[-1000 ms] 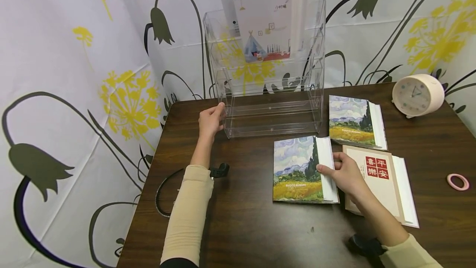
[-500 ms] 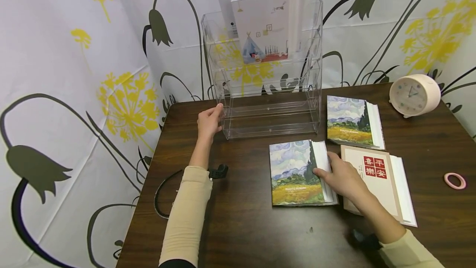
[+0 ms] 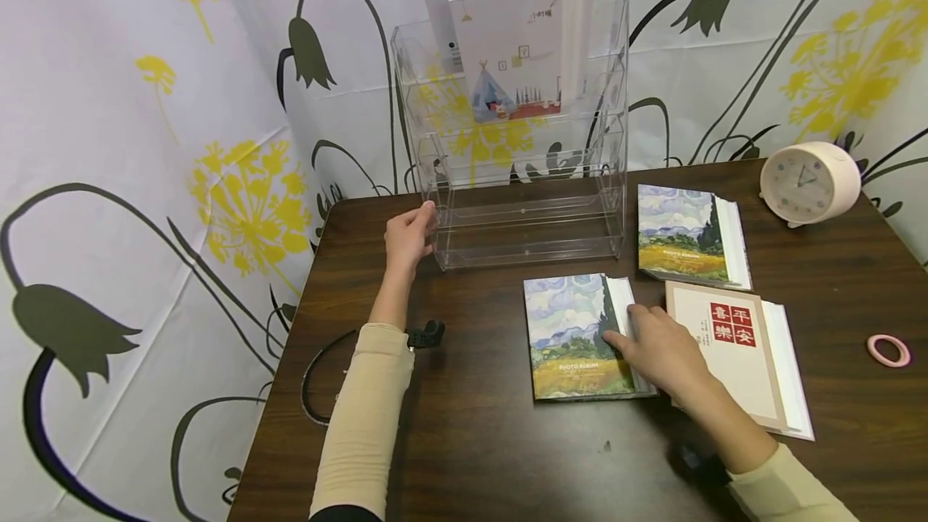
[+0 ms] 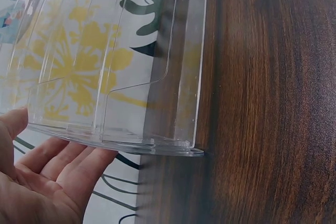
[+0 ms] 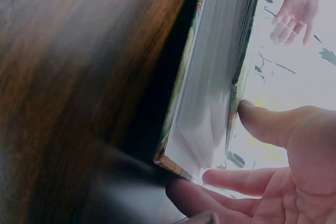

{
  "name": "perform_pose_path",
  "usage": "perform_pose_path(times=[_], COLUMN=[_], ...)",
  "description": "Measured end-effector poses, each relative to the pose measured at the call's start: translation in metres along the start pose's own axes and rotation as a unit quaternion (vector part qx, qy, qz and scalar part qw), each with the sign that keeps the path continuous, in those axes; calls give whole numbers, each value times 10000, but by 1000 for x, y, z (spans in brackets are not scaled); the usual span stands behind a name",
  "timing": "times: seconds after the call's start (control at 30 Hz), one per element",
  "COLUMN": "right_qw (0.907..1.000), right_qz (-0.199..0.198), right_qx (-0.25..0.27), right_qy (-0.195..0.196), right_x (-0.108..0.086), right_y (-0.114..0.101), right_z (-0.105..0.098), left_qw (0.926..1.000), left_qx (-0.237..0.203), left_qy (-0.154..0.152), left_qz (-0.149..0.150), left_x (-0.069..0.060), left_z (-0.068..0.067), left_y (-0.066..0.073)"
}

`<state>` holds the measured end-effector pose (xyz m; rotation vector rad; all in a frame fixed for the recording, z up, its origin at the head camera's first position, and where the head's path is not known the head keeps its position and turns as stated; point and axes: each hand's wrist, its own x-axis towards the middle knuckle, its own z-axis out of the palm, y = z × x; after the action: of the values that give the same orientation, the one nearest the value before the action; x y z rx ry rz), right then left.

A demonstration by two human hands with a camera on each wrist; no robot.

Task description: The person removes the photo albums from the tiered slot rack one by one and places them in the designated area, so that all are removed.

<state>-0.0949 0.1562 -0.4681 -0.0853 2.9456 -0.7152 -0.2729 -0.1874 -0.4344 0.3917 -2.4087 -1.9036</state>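
A clear acrylic rack [image 3: 529,252] stands at the back of the table; my left hand [image 3: 408,238] holds its left side low down. In the left wrist view the thumb and fingers of my left hand [image 4: 58,174] lie along the rack's side edge [image 4: 147,145]. In front of the rack lies a landscape-painting photo album [image 3: 573,337]. My right hand [image 3: 663,349] grips its right edge, thumb on the cover. The right wrist view shows the album's pages [image 5: 210,77] edge-on, with the thumb of my right hand [image 5: 262,166] on one cover and fingers at the other.
A matching album [image 3: 681,236] lies at the back right, and a beige album with red characters [image 3: 725,353] beside my right hand. Farther right are a round clock [image 3: 808,184] and a pink ring [image 3: 888,350]. A white book [image 3: 515,47] stands in the rack's top. A black cable [image 3: 308,389] lies left.
The held album has shifted slightly left and toward the table's front, and my right hand has moved left with it, thumb farther over the cover. My left hand stays on the rack.
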Motion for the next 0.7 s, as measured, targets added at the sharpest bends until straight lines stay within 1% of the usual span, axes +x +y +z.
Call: perform_pose_path(times=[0.17, 0.27, 0.47, 0.7], right_qw=[9991, 9985, 9983, 9978], right_qz=[-20, 2, -13, -202], right_qx=[-400, -520, -567, -589], right_qy=[114, 167, 140, 245], right_x=[-3, -3, -4, -2], right_y=[-3, -3, -4, -1], right_z=[3, 3, 3, 1], left_qw=[10000, 10000, 10000, 9999], left_qx=[-26, -63, -49, -119], left_qy=[11, -7, 17, 32], left_qz=[8, 25, 71, 104], left_x=[0, 0, -1, -2], left_z=[1, 0, 0, 1], left_y=[0, 0, -2, 0])
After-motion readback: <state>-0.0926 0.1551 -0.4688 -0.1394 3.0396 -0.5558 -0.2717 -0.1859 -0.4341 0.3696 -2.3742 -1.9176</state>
